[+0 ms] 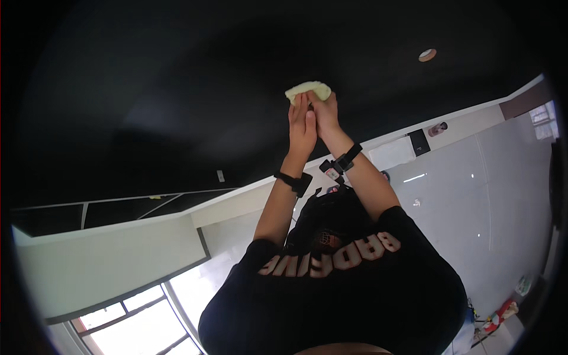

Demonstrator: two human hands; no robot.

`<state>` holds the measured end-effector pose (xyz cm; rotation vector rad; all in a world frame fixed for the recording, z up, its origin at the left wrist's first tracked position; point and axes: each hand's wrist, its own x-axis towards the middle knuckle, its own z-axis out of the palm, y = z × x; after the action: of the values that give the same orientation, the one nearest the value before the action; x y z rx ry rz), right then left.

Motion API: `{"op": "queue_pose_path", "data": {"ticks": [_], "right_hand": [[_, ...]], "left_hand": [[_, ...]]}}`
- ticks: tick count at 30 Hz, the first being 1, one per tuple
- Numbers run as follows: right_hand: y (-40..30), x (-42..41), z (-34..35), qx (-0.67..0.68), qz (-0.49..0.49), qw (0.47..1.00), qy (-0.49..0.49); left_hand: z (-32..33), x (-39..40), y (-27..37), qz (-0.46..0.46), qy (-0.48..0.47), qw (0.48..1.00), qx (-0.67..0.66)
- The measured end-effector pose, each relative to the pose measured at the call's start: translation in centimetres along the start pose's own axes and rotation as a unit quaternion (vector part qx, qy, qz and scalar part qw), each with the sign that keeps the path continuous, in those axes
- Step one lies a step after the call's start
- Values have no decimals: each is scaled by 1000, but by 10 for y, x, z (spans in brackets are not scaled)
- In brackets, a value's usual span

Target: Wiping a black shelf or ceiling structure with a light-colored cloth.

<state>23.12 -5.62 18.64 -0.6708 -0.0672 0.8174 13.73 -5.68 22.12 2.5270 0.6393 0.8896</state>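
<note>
A folded pale yellow cloth (309, 90) lies against a broad black surface (199, 111). My left hand (302, 128) and my right hand (327, 113) meet side by side at its near edge. The fingers of both hands are on the cloth, and some fingertips are hidden in or behind it. A black strap with a small dark device (295, 182) circles my left wrist. Another strap with a device (341, 163) is around my right wrist.
A ring-shaped item or opening (427, 55) shows at the upper right of the black surface. A small pale object (220, 176) is at its lower left. Beyond its white edge are a white flat item (392, 151), a black box (419, 142), a bottle (438, 129) and a shiny floor (448, 199).
</note>
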Motion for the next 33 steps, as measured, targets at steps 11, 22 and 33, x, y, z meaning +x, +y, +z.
{"op": "queue_pose_path", "data": {"ticks": [11,22,33], "right_hand": [[49,25,-73,32,37,998,-31],[-54,17,-100,10,132,986,-106],[6,12,-114,-15,173,981,-82]], "left_hand": [[38,-17,-13,35,-48,997,46],[57,1,63,-41,32,998,-28],[59,-32,18,-88,-17,996,-5]]}}
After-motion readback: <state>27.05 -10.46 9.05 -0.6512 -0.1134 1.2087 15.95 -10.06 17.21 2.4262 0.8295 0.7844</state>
